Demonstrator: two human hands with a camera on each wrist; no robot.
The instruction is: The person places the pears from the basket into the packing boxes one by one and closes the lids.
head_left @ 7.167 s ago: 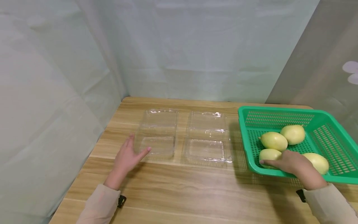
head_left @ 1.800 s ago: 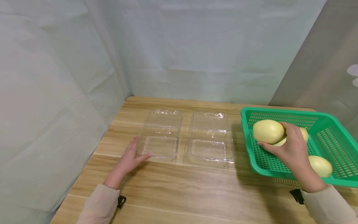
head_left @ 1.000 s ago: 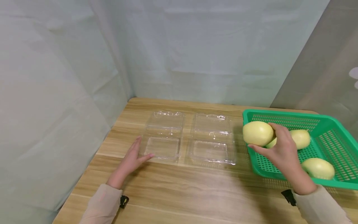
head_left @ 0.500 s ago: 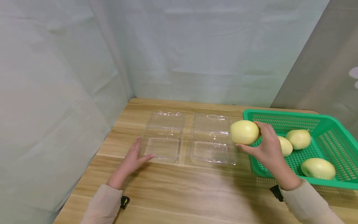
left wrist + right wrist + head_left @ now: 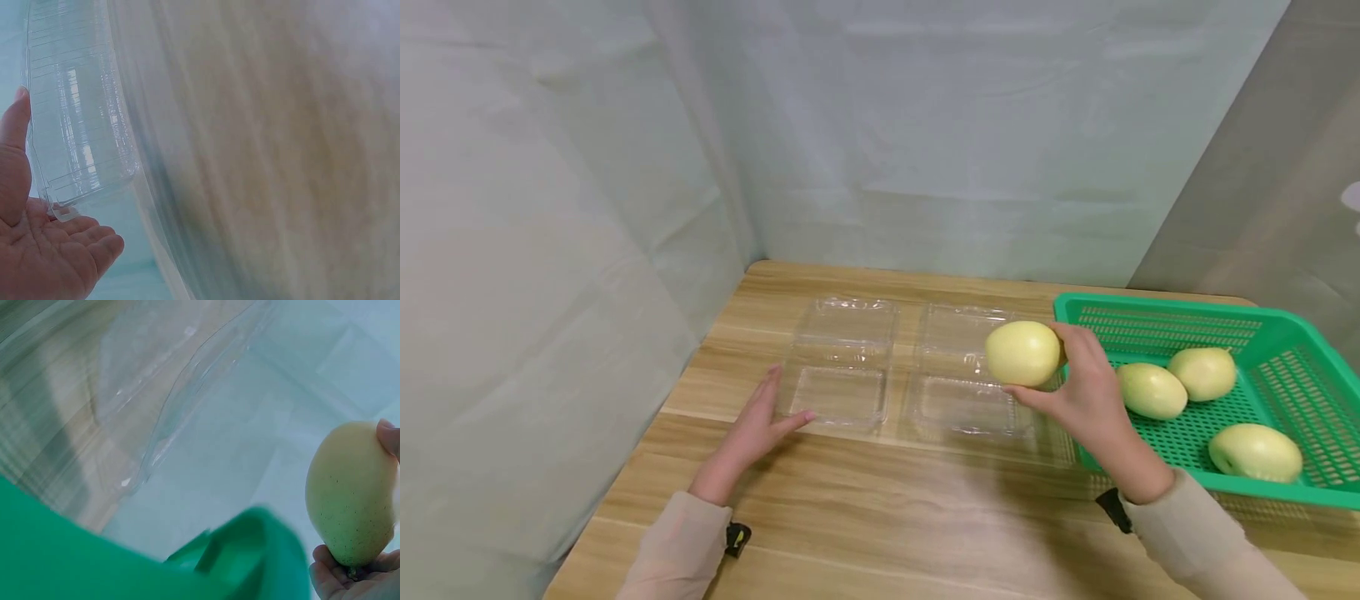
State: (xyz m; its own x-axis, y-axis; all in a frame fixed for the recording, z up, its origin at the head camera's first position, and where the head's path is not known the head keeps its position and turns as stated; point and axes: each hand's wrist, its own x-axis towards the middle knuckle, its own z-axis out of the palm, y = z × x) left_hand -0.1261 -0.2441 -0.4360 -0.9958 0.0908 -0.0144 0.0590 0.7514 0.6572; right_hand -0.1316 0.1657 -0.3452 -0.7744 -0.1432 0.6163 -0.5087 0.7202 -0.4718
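Hanging behind the green basket, a pale cloth covers the back and runs on well to the basket's left; a darker grey panel stands behind the basket's right part. The wooden table lies under the basket and stretches far to its left. The basket itself has slotted walls and a meshed floor. Left of it lie two clear plastic containers of two halves each, unfolded flat: the near container just beside the basket, the far container beyond that.

Two light sleeves follow, the left sleeve well apart from the basket, the right sleeve in front of it. The left hand, well left of the basket, is at the far container's outer front corner, thumb and fingers spread and relaxed. The right hand, at the basket's left rim, grips the held fruit between thumb and curled fingers. That pale yellow fruit is raised just left of the basket, its specked end with a stem showing in the right wrist view. Inside the basket, two similar fruits lie side by side toward the back, and a third fruit near the front rim.
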